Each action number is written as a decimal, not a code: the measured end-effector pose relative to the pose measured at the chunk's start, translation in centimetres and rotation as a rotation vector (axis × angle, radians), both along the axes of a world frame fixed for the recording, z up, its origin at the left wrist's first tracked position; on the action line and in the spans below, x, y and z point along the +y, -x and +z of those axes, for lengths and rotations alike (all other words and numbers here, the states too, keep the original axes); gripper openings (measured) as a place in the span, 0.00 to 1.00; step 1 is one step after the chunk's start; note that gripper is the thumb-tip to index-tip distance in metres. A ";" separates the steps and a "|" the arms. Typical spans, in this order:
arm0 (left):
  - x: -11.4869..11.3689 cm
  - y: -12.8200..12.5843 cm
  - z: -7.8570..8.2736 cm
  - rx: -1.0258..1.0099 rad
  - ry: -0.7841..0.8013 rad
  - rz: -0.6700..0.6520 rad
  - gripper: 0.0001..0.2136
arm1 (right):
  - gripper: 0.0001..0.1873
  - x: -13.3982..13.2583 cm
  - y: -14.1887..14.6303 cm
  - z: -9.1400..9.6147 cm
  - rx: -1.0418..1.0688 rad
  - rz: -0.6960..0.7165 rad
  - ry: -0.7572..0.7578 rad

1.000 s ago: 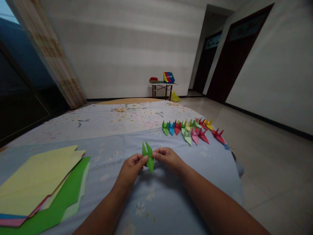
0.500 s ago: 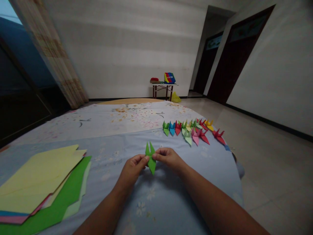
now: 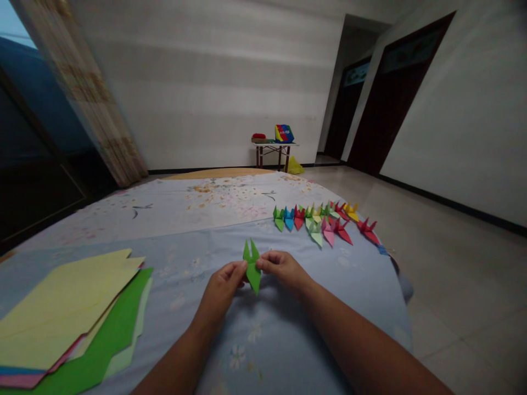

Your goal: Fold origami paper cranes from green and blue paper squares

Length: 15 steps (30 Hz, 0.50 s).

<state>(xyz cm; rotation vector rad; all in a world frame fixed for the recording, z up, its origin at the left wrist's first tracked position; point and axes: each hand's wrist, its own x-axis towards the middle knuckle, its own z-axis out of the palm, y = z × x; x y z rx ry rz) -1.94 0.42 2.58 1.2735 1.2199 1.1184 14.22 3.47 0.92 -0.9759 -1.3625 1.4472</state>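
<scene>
A green folded-paper piece [image 3: 253, 277], with two narrow points at the top and a wider point below, is held just above the blue cloth. My left hand [image 3: 227, 281] pinches its left edge between thumb and fingers. On the opposite edge, my right hand [image 3: 283, 266] grips it the same way. Beyond my hands to the right stand several folded paper cranes, among them a green crane [image 3: 279, 218], a blue crane [image 3: 289, 218] and a pink crane [image 3: 328, 231].
A stack of coloured paper sheets [image 3: 69, 307], yellow on top, lies at the left. A flowered cloth [image 3: 173, 197] covers the round table. Against the far wall stands a small table [image 3: 275, 145] with a colourful box [image 3: 284, 133].
The view has tilted up slightly, so the scene sits a little lower. Both hands keep the same hold on the green folded paper, which has hardly moved.
</scene>
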 end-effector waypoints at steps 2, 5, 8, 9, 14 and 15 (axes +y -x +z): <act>0.0 0.0 0.1 -0.019 0.003 -0.017 0.16 | 0.23 0.0 -0.1 0.1 -0.008 -0.010 -0.020; -0.1 -0.1 0.1 -0.044 0.013 -0.033 0.15 | 0.25 0.0 -0.3 0.3 -0.022 -0.035 -0.041; -0.2 -0.2 0.1 -0.043 0.015 -0.018 0.15 | 0.25 0.1 -0.5 0.4 -0.029 -0.033 -0.044; -0.2 -0.2 0.1 -0.042 0.013 -0.015 0.15 | 0.24 0.1 -0.6 0.4 -0.031 -0.021 -0.045; 0.1 0.0 -0.5 -0.030 0.012 -0.002 0.16 | 0.21 0.1 -0.6 0.3 -0.007 0.032 -0.025; 0.2 0.1 -0.6 -0.041 0.016 -0.005 0.17 | 0.20 0.1 -0.6 0.3 -0.004 0.031 -0.023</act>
